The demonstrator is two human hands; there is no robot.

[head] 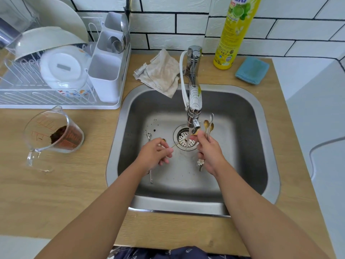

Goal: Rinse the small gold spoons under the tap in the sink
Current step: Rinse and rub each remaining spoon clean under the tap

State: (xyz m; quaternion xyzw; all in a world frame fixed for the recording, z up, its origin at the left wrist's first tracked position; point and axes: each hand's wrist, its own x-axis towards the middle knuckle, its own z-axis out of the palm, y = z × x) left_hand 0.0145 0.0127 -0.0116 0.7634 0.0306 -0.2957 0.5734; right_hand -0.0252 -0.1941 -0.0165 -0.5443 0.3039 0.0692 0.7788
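Over the steel sink (248,116), set into a wooden counter (61,186): two bare forearms reaching in from the lower edge, both hands above the basin near the drain (183,140).

Left hand (155,153): knuckles up, fingers curled, thumb and forefinger pinched on the thin handle of one small gold spoon (178,143). The spoon points right toward the water stream (189,140); its bowl end lies at or in the stream, too blurred to say exactly.

Right hand (208,152): back of the hand facing up and left, fingers closed around a bundle of gold spoons (208,127) held upright, bowls up, just right of the tap spout (194,109). A flower-shaped handle end (201,162) hangs below the fist. A pale spoon stands among the gold ones.

Tap: chrome, running, stream falling onto the drain strainer.

Sink floor: one silver spoon (149,135) lying left of the drain, partly hidden by the left hand; a few dark specks nearby.

Counter, left: glass measuring jug (52,135) on its side, brown grounds inside. Dish rack (56,71) behind it, holding bowls, a plate and a cutlery caddy.

Counter, rear: crumpled cloth (162,73) draped at the sink rim, yellow dish-soap bottle (233,34), blue sponge (252,70).
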